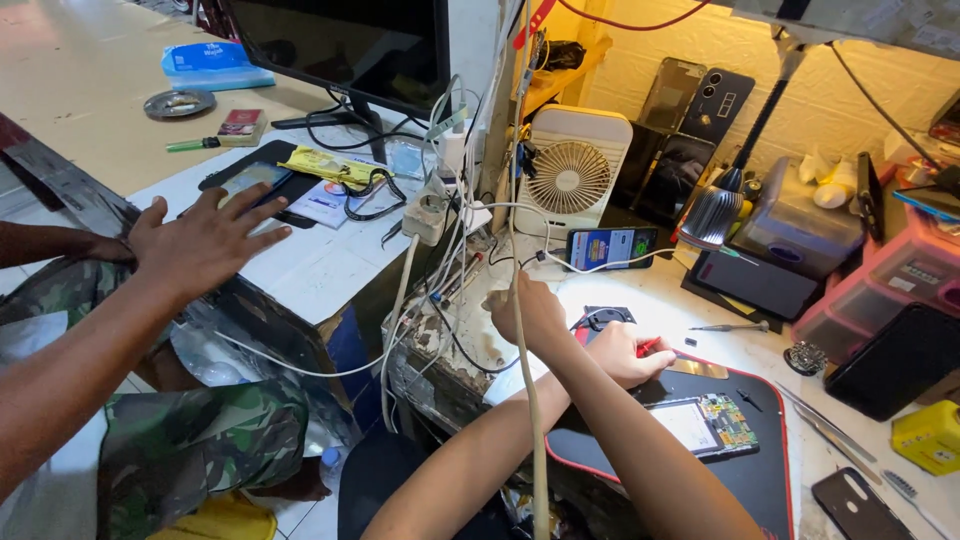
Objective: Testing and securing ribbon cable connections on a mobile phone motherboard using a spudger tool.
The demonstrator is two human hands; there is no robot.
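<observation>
Head view, looking down at a cluttered repair tabletop (700, 300). Person's left hand (528, 312) sits by the tabletop's left edge, fingers curled around something dark, prob the end of the black pliers-like tool w/ looped handles (603, 318) — can't tell if it's a firm grip. Right hand (622, 354) lies just right of it, fingers closed on a small red-handled tool (650, 346), tip poking out toward a thin brass-coloured metal strip (698, 369). Opened smartphone w/ green circuit board exposed (708, 422) lies on the black work mat w/ red trim (740, 470), below and right of both hands, near but not touching the fingers. Slim silver screwdriver (728, 327) rests further right, apart. Metal tweezers (822, 424) off the mat's right edge. White desk fan (570, 176) stands behind, lit phone (608, 247) leaning beside it. On the left, another person's hand (205, 240) is spread flat on a white tabletop (310, 265), camo trousers (190, 440) below.
</observation>
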